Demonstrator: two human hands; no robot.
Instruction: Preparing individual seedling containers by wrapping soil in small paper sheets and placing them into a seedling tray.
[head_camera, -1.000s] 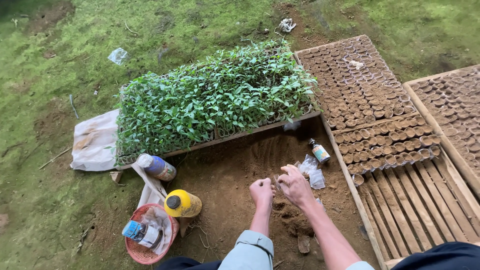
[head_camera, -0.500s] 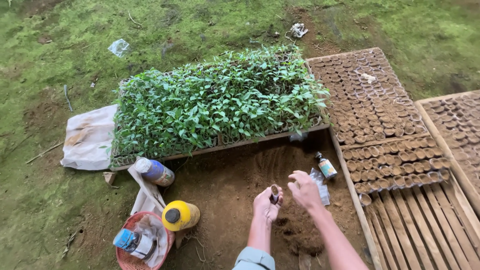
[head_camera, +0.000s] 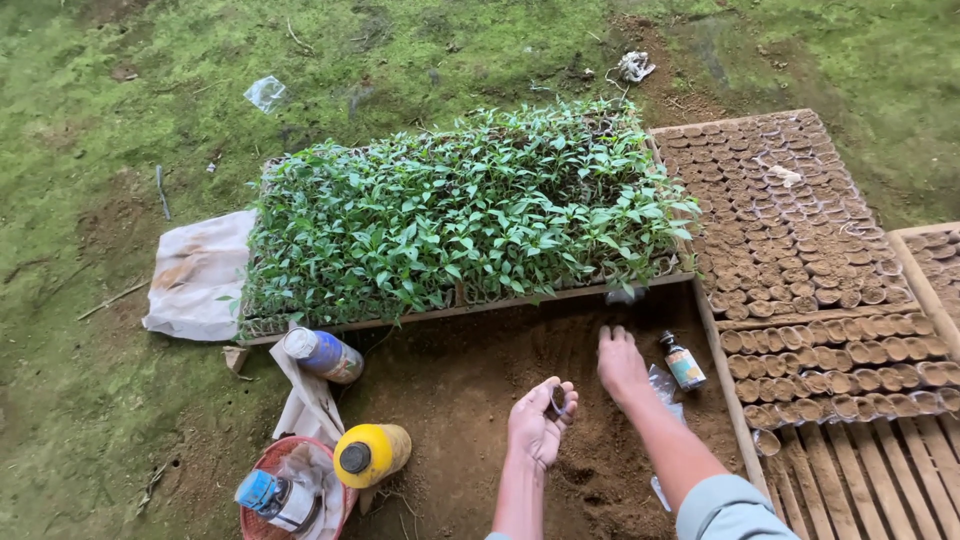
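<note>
White cloth sheet (head_camera: 195, 275) on grass, far left of both hands. Yellow plastic bottle (head_camera: 372, 455) lies left of the left hand (head_camera: 537, 428) — its fingers curl around a small soil-filled seedling pot (head_camera: 558, 399). Right hand (head_camera: 620, 362) rests palm-down on loose brown soil (head_camera: 470, 380), fingers together — small dark glass bottle (head_camera: 683, 361) just right of them.

Outdoor plant nursery: seedling tray (head_camera: 460, 215), soil-filled pots (head_camera: 790, 220) (on grass (head_camera: 120, 130)).
</note>
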